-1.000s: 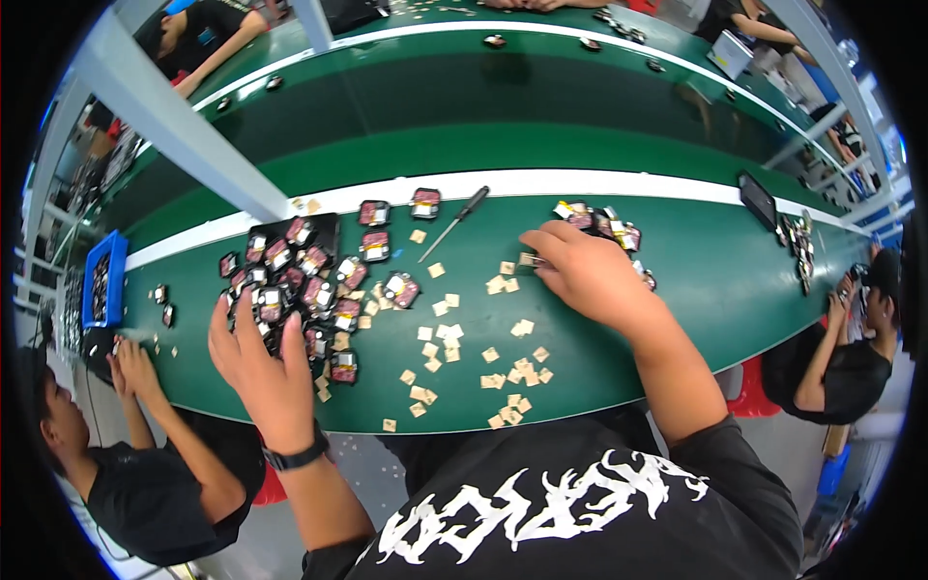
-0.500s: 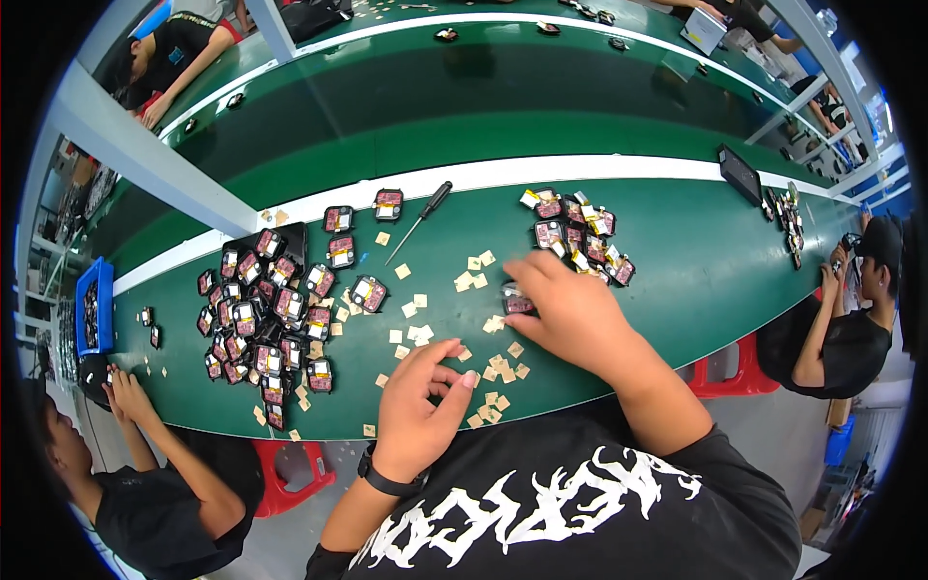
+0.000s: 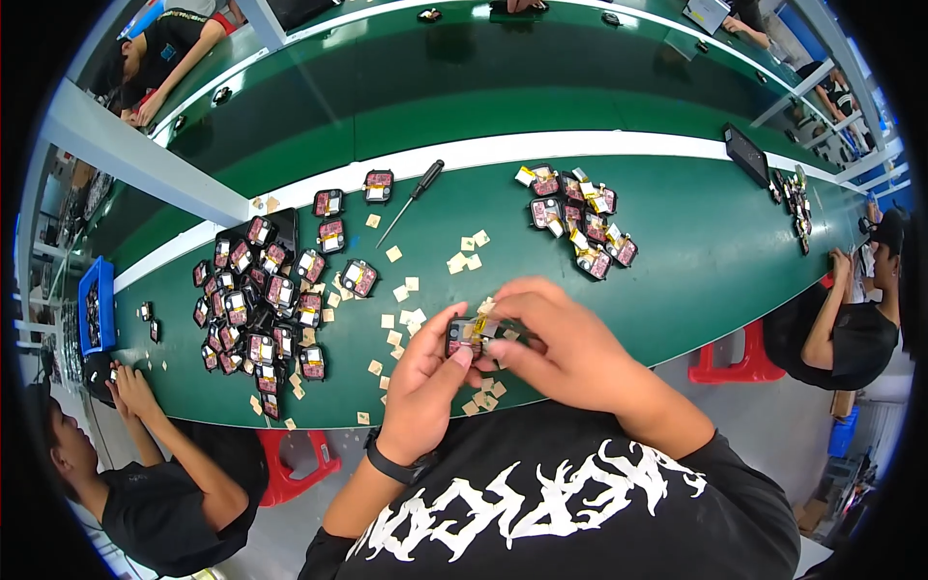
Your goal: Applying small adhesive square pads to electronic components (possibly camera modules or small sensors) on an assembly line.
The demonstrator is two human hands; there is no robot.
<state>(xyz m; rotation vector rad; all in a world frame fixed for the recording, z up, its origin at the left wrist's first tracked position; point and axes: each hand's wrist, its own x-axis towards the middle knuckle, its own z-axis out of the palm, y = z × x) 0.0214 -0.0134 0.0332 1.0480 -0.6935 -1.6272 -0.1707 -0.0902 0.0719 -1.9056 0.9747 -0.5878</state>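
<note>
Over the near part of the green table, I hold a small black-cased electronic module [image 3: 456, 338] with a pinkish-red inside and a yellow-taped piece on it. My left hand [image 3: 418, 387] grips its left side, thumb on the front. My right hand [image 3: 570, 350] closes around its right side, fingers at the yellow-taped piece; they partly hide it. Small cream square pads [image 3: 464, 261] lie scattered around both hands. A heap of similar modules [image 3: 259, 290] lies to the left. A smaller group of modules with white and yellow pieces [image 3: 572, 217] sits at the far right of my hands.
A dark-handled screwdriver [image 3: 414, 198] lies beyond my left hand. A blue bin [image 3: 97, 304] stands at the table's left end. A black tray [image 3: 744, 155] is at the far right. One person [image 3: 145, 483] works at my left, another [image 3: 851, 329] at my right.
My right hand has brought a module from the table toward me. My left hand has moved up and closed on it. The view has shifted slightly.
</note>
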